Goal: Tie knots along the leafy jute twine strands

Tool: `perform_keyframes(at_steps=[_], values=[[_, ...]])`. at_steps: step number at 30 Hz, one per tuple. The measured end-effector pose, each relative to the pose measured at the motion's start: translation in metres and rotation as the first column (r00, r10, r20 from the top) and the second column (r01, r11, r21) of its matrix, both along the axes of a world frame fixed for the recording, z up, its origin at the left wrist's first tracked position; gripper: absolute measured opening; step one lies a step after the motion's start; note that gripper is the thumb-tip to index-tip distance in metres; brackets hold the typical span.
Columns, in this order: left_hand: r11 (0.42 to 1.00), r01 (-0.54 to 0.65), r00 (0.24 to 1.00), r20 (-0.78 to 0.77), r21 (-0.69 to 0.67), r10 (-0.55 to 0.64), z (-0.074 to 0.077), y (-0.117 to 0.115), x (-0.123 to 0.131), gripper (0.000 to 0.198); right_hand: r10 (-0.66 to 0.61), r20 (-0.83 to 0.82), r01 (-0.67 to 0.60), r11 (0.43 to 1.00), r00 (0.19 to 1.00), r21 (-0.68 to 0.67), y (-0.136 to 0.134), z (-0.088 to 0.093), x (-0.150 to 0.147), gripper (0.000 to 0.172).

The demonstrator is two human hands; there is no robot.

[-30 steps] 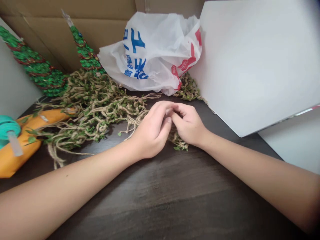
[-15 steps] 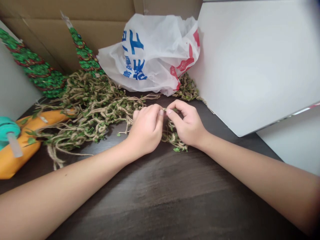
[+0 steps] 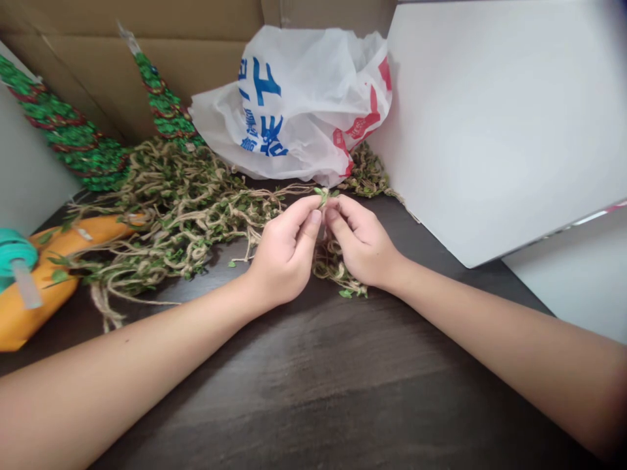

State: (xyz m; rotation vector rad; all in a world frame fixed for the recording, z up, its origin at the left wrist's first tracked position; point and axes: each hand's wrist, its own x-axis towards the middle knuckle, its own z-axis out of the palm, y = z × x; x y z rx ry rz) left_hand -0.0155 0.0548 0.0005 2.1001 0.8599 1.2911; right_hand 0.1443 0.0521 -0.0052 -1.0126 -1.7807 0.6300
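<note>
Head view: left hand (image 3: 284,254) and right hand (image 3: 365,243) close together near centre, fingers (image 3: 316,217) pinching a leafy twine strand (image 3: 323,194). More twine (image 3: 330,267) on the table (image 3: 313,372), toward six o'clock. Tangled heap (image 3: 196,202) at ten; plastic bag (image 3: 313,98) at twelve.

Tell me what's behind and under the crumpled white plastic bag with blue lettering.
Behind the bag rises a brown cardboard panel; leafy tan twine shows at the bag's lower right edge. What its middle covers, and whether twine continues underneath, is hidden.
</note>
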Motion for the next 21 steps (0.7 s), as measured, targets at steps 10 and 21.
perform_keyframes(at_steps=[10,21], values=[[0.999,-0.041,0.999,0.017,0.018,0.041,-0.0006,0.0028,0.0011,0.026,0.091,0.103,-0.095,0.995,0.99,0.037,0.0009,-0.0002,-0.0014,0.018],[0.987,-0.152,0.984,-0.089,0.059,0.157,0.0025,0.0025,0.001,0.02,0.021,0.188,-0.049,0.988,0.982,0.144,-0.0054,0.0053,-0.0018,0.027]])
